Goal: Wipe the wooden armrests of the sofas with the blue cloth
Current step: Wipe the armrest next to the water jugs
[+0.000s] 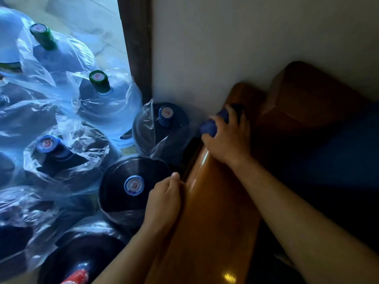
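At the armrest's (207,201) far end by the wall, right hand (224,138) grips the bunched blue cloth (209,127), mid-wipe (left hand (164,201) closed, bracing the edge); next, probably a firm pull back.

Plastic-wrapped water jugs (106,103) crowd floor by dark door frame (136,48) & white wall (225,37).
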The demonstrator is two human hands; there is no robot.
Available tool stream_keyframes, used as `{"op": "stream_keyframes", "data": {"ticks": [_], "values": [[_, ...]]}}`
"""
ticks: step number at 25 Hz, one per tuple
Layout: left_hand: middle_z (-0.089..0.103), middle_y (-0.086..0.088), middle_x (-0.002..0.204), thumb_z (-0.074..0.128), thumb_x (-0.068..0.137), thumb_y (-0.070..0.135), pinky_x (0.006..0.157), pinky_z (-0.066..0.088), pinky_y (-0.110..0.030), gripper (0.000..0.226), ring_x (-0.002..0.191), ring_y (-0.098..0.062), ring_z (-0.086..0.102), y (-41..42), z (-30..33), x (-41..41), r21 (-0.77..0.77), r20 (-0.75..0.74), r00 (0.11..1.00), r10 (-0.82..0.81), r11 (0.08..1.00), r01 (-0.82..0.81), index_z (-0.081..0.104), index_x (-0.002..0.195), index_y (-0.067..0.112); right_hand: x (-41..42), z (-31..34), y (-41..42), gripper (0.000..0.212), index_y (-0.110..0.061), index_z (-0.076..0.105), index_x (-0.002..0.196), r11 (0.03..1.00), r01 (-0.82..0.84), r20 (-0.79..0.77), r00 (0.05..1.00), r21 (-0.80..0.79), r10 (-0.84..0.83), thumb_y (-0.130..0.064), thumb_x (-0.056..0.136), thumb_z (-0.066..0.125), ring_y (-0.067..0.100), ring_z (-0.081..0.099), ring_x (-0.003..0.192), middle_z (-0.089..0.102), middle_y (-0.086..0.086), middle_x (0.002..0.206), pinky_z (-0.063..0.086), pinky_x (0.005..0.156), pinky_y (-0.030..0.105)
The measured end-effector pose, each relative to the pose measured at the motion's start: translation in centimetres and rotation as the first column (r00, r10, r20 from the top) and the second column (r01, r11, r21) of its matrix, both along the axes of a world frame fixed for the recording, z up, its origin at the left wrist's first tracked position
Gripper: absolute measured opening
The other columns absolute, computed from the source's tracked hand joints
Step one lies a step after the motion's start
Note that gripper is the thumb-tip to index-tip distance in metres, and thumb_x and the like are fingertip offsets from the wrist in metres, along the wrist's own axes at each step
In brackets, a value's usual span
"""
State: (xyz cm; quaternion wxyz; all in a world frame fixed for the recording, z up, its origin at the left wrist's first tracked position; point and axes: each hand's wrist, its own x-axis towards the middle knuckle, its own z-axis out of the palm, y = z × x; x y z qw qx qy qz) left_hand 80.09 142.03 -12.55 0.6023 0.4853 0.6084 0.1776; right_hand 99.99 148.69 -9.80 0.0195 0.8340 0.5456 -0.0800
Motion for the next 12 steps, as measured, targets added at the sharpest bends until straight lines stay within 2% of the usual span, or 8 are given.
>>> {"op": "stream_keyframes", "data": {"ticks": [2,4,6,8,9,10,11,12], "values": [[0.079,-0.003,0.079,0.032,0.107,0.050,0.082,0.055,-0.044,0.059,0.076,-0.019,0.075,-1.9,-0.1,-2.5,-0.086,0.043,0.998,-0.038,0.995,0.041,0.078,0.084,0.022,0.8,1.0,4.3,0.063,-0.019,0.056,0.143,0.994,0.097,0.084,0.992,-0.049,-0.093,-0.043,0.085,0.061,0.045,0.009,0.155,0.022,0.009,0.168,0.010,0.125,0.061],[0.081,0.001,0.080,0.030,0.108,0.051,0.082,0.053,-0.041,0.060,0.076,-0.014,0.077,-4.4,0.1,-5.2,-0.157,0.044,0.998,-0.052,0.986,0.058,0.081,0.084,0.028,0.3,1.7,5.3,0.059,-0.014,0.060,0.139,0.990,0.071,0.158,0.986,-0.124,-0.051,-0.041,0.087,0.058,0.044,0.015,0.153,0.035,0.011,0.161,0.012,0.125,0.060],[0.081,0.002,0.079,0.029,0.108,0.051,0.081,0.052,-0.040,0.061,0.075,-0.013,0.077,-6.3,0.4,-7.6,-0.191,0.025,0.999,-0.041,0.981,0.045,0.082,0.083,0.031,-2.7,1.5,1.6,0.052,-0.019,0.071,0.124,0.964,-0.189,0.194,0.955,-0.187,0.225,-0.048,0.087,0.050,0.039,0.036,0.142,0.057,0.010,0.143,0.021,0.122,0.055],[0.081,-0.001,0.076,0.031,0.108,0.050,0.084,0.055,-0.044,0.064,0.075,-0.017,0.076,-8.0,0.7,-9.1,-0.205,-0.038,0.999,-0.010,0.979,0.002,0.083,0.079,0.024,-6.7,1.4,-6.5,0.046,-0.025,0.075,0.103,0.790,-0.597,-0.009,0.799,-0.140,0.602,-0.055,0.086,0.044,0.029,0.054,0.117,0.071,0.001,0.114,0.033,0.112,0.049],[0.080,-0.001,0.076,0.032,0.107,0.050,0.086,0.055,-0.045,0.065,0.076,-0.018,0.075,-8.6,0.9,-9.5,-0.200,-0.072,0.997,-0.010,0.980,-0.005,0.082,0.078,0.022,-8.1,1.7,-10.3,0.043,-0.028,0.074,0.099,0.698,-0.713,-0.142,0.700,-0.073,0.700,-0.057,0.088,0.045,0.025,0.055,0.110,0.071,-0.004,0.106,0.035,0.108,0.045],[0.080,-0.001,0.076,0.031,0.107,0.051,0.087,0.055,-0.045,0.066,0.076,-0.018,0.075,-9.3,1.1,-10.1,-0.203,-0.094,0.995,-0.010,0.979,-0.009,0.082,0.077,0.021,-8.6,2.2,-12.0,0.042,-0.030,0.073,0.101,0.636,-0.770,-0.226,0.630,-0.056,0.743,-0.059,0.089,0.046,0.022,0.055,0.108,0.071,-0.007,0.104,0.036,0.107,0.042],[0.080,-0.001,0.076,0.030,0.107,0.052,0.087,0.055,-0.044,0.066,0.077,-0.018,0.075,-10.0,1.2,-10.9,-0.214,-0.100,0.995,-0.013,0.977,-0.008,0.081,0.078,0.022,-8.2,2.6,-11.7,0.045,-0.030,0.072,0.105,0.559,-0.824,-0.221,0.563,-0.085,0.796,-0.061,0.091,0.044,0.023,0.056,0.109,0.071,-0.007,0.107,0.038,0.106,0.042],[0.080,0.000,0.077,0.028,0.107,0.054,0.086,0.054,-0.043,0.067,0.076,-0.016,0.075,-10.7,1.4,-11.7,-0.223,-0.091,0.995,-0.027,0.975,0.006,0.081,0.079,0.023,-7.2,2.9,-9.8,0.048,-0.027,0.072,0.108,0.523,-0.838,-0.137,0.543,-0.157,0.829,-0.062,0.092,0.043,0.026,0.059,0.109,0.071,-0.002,0.111,0.041,0.103,0.044]]}}
